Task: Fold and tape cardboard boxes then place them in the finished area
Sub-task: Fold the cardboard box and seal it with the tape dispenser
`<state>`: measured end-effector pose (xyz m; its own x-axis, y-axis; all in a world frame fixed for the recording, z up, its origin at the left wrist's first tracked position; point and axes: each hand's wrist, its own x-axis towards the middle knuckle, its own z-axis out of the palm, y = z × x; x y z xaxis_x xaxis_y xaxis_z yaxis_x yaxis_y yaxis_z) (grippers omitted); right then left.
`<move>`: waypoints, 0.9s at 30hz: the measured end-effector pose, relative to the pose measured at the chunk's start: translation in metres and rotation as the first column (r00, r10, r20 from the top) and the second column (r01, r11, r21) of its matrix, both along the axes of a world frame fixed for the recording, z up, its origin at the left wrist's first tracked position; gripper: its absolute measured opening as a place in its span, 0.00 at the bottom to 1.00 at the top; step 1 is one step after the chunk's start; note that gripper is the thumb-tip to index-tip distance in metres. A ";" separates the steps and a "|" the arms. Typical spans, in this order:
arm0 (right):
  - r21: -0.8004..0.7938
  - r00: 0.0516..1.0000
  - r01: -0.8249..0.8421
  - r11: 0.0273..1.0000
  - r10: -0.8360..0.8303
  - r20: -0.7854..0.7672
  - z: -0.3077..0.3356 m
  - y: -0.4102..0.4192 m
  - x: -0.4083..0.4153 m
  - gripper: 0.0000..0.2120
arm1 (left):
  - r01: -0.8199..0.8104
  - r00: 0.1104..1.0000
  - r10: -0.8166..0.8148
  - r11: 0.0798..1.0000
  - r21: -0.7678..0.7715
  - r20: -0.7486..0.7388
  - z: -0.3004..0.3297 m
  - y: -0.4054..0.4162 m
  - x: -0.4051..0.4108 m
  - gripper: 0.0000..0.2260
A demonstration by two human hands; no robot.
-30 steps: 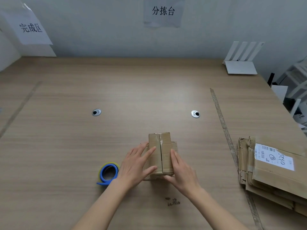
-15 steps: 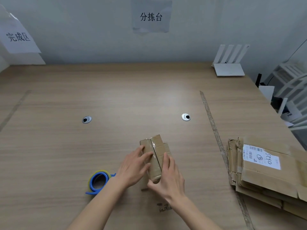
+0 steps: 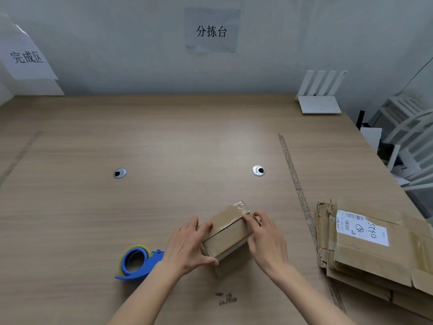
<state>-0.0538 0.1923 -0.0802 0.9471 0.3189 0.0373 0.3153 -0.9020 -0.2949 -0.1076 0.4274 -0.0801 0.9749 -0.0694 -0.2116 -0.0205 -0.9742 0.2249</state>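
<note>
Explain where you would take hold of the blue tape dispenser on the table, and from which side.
Grip the blue tape dispenser around its round body holding the roll, coming from above and the left. It stands on edge on the table, so both flat faces are free. The left hand, now on the small cardboard box, is probably nearest.

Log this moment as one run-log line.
left hand: grips small brown cardboard box | right hand: grips box | blue tape dispenser: idle

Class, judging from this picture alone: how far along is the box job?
Done: the small box is folded into shape, with some tape on its far end. In hand: left hand and right hand grip it. Left: more taping may remain, the dispenser lies unused; moving the box to the finished area; the flat cardboard stack.
</note>
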 end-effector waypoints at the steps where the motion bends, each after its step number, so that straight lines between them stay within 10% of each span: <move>1: 0.071 1.000 0.031 0.997 -0.031 -0.006 -0.003 0.003 -0.005 0.27 | -0.013 1.000 0.013 1.000 0.014 0.000 -0.001 -0.002 -0.001 0.46; 7: 0.365 0.935 -0.002 0.931 0.131 -0.330 -0.014 0.030 -0.006 0.31 | -0.083 0.994 0.076 0.992 -0.097 -0.074 -0.011 -0.008 -0.015 0.49; 12: 0.280 0.944 0.160 0.946 -0.063 -0.325 -0.013 0.040 -0.005 0.31 | -0.075 0.997 0.069 0.982 -0.176 -0.040 -0.016 0.003 -0.029 0.36; 18: 0.486 0.871 0.011 0.874 0.230 -0.434 -0.020 0.042 -0.013 0.34 | -0.087 0.996 0.087 0.943 -0.321 -0.014 -0.021 0.003 -0.028 0.32; 27: 0.412 0.891 -0.020 0.911 0.203 -0.405 -0.010 0.051 -0.008 0.31 | -0.158 0.982 0.181 0.945 -0.286 0.056 -0.012 0.026 -0.036 0.33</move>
